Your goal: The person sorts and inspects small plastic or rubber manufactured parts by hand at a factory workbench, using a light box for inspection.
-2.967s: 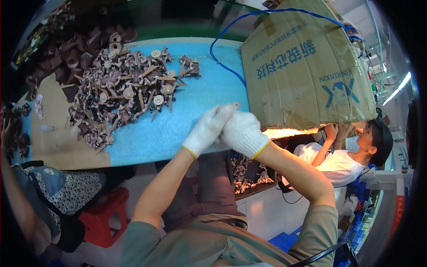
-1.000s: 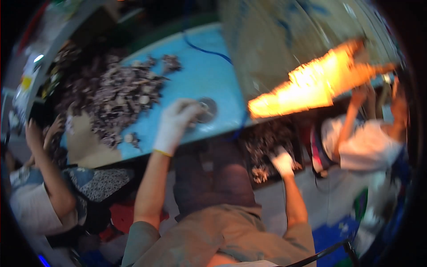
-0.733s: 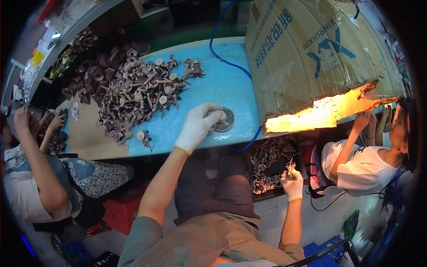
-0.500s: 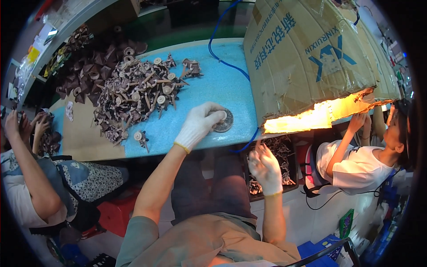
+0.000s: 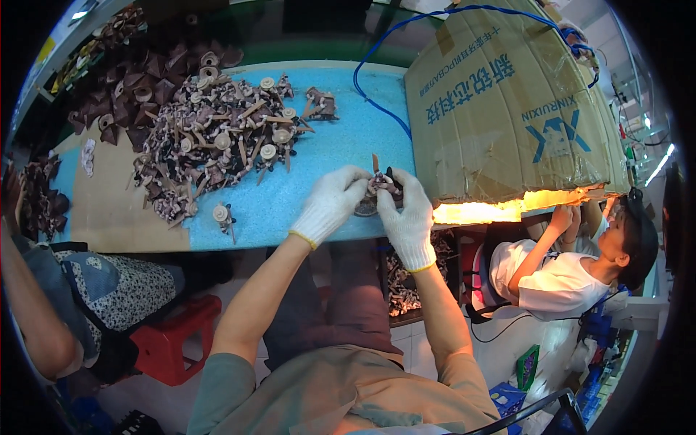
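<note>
Blue foam mat [image 5: 319, 181] covers the work table, and I use it as the landmark. At its far left a co-worker's forearm [image 5: 32, 319] comes in below the mat edge, and a red plastic stool [image 5: 170, 341] stands under it. On the left half of the mat lies a big pile of brown small parts [image 5: 210, 138], some with round pale caps; one single part [image 5: 222, 214] lies apart, near the front edge.

At the front edge, about the middle of the mat, the left hand [image 5: 330, 203] in a white knit glove is curled, and its fingertips pinch a small brown part [image 5: 380, 185]. The right hand [image 5: 407, 217], also gloved, closes on the same part from the other side, so both hands meet around it, just above the mat. A thin stick points up from the part.

On the right end of the mat stands a big cardboard box [image 5: 507, 109], with a blue cable [image 5: 377, 101] beside it. Right of the mat another person in a white shirt [image 5: 558, 275] sits.
</note>
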Motion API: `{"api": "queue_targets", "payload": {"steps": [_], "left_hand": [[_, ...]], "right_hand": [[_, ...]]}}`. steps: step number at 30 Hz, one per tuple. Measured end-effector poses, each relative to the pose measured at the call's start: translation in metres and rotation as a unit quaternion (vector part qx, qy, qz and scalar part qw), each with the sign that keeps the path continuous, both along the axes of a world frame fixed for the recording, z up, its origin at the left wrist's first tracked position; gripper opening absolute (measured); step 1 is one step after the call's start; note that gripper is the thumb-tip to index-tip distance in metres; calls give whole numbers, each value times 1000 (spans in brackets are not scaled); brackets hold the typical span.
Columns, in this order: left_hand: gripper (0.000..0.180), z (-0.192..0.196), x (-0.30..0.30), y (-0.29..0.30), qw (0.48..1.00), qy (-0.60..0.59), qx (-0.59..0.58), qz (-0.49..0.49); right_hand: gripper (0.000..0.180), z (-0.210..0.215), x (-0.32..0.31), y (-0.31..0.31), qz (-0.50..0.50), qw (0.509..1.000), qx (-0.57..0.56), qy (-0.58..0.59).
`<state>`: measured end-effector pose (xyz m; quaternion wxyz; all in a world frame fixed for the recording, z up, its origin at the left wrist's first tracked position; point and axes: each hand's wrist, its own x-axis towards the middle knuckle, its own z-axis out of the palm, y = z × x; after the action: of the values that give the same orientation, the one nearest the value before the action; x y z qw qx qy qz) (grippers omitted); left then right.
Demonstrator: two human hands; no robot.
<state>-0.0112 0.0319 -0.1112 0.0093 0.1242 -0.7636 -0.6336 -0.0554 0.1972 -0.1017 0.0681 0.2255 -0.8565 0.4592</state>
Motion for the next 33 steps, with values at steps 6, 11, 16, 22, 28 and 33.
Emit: {"api": "queue_targets", "payload": {"steps": [6, 11, 16, 22, 28, 33], "left_hand": [[35, -6, 11, 7, 992, 101, 44, 61], [36, 21, 11, 17, 972, 125, 195, 36], [34, 8, 1, 14, 965, 115, 223, 77], [31, -4, -19, 9, 933, 131, 320, 97], [25, 6, -12, 32, 954, 175, 216, 109], [28, 0, -13, 23, 969, 159, 169, 87]], "right_hand": [[35, 19, -1, 5, 76, 984, 123, 104], [33, 53, -9, -9, 119, 922, 358, 83], [37, 65, -23, -29, 133, 873, 461, 93], [37, 48, -22, -45, 119, 844, 511, 108], [29, 42, -24, -23, 93, 887, 432, 131], [31, 37, -20, -27, 70, 870, 486, 51]]}}
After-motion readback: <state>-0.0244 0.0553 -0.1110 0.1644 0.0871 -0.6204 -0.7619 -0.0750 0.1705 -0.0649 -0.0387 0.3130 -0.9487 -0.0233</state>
